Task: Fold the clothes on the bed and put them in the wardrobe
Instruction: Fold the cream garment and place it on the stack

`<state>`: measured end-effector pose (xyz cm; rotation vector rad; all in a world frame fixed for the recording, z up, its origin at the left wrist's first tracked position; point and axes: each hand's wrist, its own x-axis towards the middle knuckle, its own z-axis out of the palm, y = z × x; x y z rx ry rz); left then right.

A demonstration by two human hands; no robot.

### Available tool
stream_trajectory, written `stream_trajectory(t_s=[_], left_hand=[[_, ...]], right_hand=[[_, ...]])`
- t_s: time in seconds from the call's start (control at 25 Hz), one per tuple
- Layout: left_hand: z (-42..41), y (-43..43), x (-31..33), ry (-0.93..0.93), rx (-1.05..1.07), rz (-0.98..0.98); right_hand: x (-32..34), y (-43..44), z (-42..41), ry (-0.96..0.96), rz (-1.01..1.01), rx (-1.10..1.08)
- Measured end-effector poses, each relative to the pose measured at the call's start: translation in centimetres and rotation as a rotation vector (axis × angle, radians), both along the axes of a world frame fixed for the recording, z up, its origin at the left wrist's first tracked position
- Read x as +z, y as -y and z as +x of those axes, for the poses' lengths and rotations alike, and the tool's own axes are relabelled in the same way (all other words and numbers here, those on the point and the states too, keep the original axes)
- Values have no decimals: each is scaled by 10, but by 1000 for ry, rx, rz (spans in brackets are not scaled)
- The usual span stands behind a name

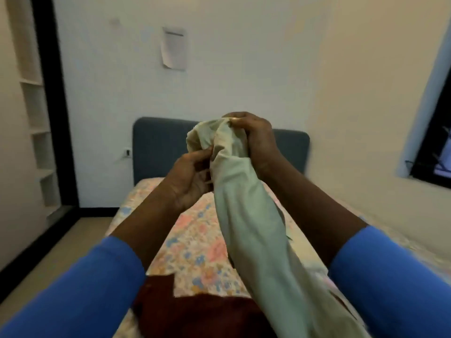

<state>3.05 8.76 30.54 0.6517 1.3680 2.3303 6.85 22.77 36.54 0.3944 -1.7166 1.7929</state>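
Blue sleeves [73, 289] are seen lowest in frame, nearest. Right grip [253, 140], centre frame, is curled round the bunched top of the pale green garment [256, 240]. Left grip [190, 176], just below-left, pinches a loose edge. Garment is held up over the bed [195, 240], tail hanging toward lower right. Judged light, soft, limp, no shape kept. Best taken at seams or corners, spread wide. Dark red garment [195, 313] lies on the bed, bottom centre. Shelf unit [36, 118] at far left.

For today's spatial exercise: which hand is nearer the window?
Right. The right hand grips the pale garment, left of the window; the left hand pinches it lower, farther left.
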Motion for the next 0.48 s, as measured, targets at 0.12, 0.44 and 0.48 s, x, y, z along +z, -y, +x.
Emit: stream_trajectory(t_s=[0.12,0.44,0.48], left_hand=[[-8,73,24,-7,85,13],[16,193,-243,324,398,-745],[22,212,-280,425,464,-736]], right_hand=[[-4,45,-27,223,-188,298],[-295,152,25,723,659,428],[-315,149,24,740,678,359]])
